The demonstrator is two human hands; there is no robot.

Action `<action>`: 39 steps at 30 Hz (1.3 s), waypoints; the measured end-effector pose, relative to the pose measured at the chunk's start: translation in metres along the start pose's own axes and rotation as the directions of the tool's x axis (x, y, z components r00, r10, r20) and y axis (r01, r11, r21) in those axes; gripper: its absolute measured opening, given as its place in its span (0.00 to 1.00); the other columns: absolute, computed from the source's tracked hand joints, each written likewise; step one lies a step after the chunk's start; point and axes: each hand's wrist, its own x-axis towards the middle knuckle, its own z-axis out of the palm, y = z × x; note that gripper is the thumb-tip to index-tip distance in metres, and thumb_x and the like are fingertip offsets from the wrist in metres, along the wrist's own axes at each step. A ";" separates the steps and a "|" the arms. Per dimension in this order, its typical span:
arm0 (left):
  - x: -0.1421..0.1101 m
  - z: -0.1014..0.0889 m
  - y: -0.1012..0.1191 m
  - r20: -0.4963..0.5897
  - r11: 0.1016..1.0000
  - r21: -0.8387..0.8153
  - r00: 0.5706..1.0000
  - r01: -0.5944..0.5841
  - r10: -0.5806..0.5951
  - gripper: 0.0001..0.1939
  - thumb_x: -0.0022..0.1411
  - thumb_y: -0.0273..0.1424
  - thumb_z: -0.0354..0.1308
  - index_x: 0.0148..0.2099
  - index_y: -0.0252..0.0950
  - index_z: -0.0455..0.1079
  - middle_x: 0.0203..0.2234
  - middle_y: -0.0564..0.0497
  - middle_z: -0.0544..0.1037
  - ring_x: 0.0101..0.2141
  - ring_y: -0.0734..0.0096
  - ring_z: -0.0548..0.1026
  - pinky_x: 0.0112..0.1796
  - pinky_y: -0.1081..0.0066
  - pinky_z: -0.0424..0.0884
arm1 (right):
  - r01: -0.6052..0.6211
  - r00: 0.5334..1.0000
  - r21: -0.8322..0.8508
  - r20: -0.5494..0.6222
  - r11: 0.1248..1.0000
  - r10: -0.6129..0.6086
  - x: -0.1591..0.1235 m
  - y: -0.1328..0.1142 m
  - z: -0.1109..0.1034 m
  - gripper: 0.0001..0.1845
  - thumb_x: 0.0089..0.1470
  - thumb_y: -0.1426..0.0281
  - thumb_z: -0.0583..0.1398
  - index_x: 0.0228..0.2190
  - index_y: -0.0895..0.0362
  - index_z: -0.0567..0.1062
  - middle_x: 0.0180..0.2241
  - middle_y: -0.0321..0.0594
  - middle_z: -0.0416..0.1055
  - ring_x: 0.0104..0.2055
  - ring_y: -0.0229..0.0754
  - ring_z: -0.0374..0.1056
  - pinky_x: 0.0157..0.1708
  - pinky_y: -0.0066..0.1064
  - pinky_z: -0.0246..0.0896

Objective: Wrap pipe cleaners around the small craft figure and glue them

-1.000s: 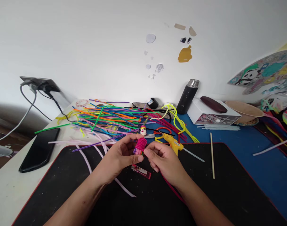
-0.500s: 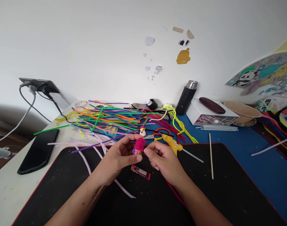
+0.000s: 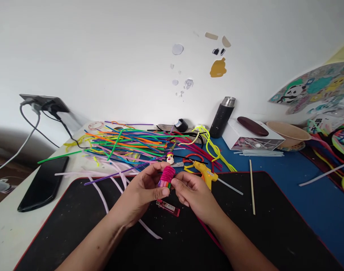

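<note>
My left hand (image 3: pixel 142 190) is closed round a small bundle of coloured pipe cleaners (image 3: pixel 168 175), its upper part wound with magenta pipe cleaner and its colourful ends showing below. At the bundle's right side, my right hand (image 3: pixel 190 188) is closed in a pinch. A loose magenta pipe cleaner (image 3: pixel 207 230) trails from under that hand toward me; the pinched part is hidden by the fingers. Just above the bundle shows a small doll head (image 3: pixel 170 159) with a white face and a red and yellow top. A red lighter (image 3: pixel 168 208) lies on the mat below the hands.
Piled pipe cleaners (image 3: pixel 132 143) cover the back of the table. Orange-handled scissors (image 3: pixel 191 158) and a yellow glue gun (image 3: pixel 206 174) lie behind my right hand. A wooden stick (image 3: pixel 252 188) rests on the black mat (image 3: pixel 231 226); a phone (image 3: pixel 43 184) lies left, a black flask (image 3: pixel 222 117) stands behind.
The view has shifted slightly. Both hands keep nearly the same pose, closed at the bundle, with no clear change in the winding.
</note>
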 end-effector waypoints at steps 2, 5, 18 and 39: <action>0.000 0.000 0.000 0.001 1.000 0.007 1.000 -0.005 0.005 0.25 0.46 0.30 0.83 0.47 0.43 0.83 0.42 0.50 0.78 0.43 0.66 0.75 0.44 0.69 0.71 | 0.002 1.000 -0.002 0.007 1.000 -0.002 0.000 0.002 -0.001 0.29 0.57 0.43 0.68 0.31 0.57 0.74 0.17 0.25 0.60 0.18 0.31 0.50 0.20 0.27 0.44; 0.000 -0.001 -0.001 0.017 1.000 0.027 1.000 -0.013 0.013 0.26 0.47 0.32 0.83 0.49 0.43 0.82 0.41 0.50 0.79 0.41 0.65 0.75 0.42 0.68 0.71 | -0.002 1.000 0.010 0.024 1.000 0.002 0.000 0.002 -0.001 0.28 0.58 0.43 0.68 0.33 0.57 0.75 0.18 0.26 0.61 0.18 0.31 0.51 0.20 0.27 0.45; 0.001 -0.003 -0.014 0.120 0.996 0.013 0.989 -0.091 0.089 0.26 0.53 0.33 0.80 0.54 0.46 0.80 0.47 0.49 0.82 0.49 0.61 0.77 0.49 0.66 0.72 | 0.033 0.994 0.165 0.098 0.986 -0.050 0.000 0.004 0.000 0.27 0.60 0.48 0.69 0.44 0.59 0.82 0.17 0.25 0.60 0.17 0.30 0.50 0.19 0.26 0.44; -0.010 -0.020 0.014 0.493 0.113 0.829 0.812 -0.547 0.313 0.33 0.69 0.26 0.65 0.72 0.49 0.65 0.62 0.44 0.76 0.62 0.52 0.73 0.64 0.50 0.69 | 0.083 0.996 -0.238 0.002 0.968 -0.085 0.000 0.001 -0.001 0.18 0.63 0.54 0.67 0.34 0.57 0.78 0.25 0.31 0.66 0.25 0.35 0.57 0.26 0.29 0.51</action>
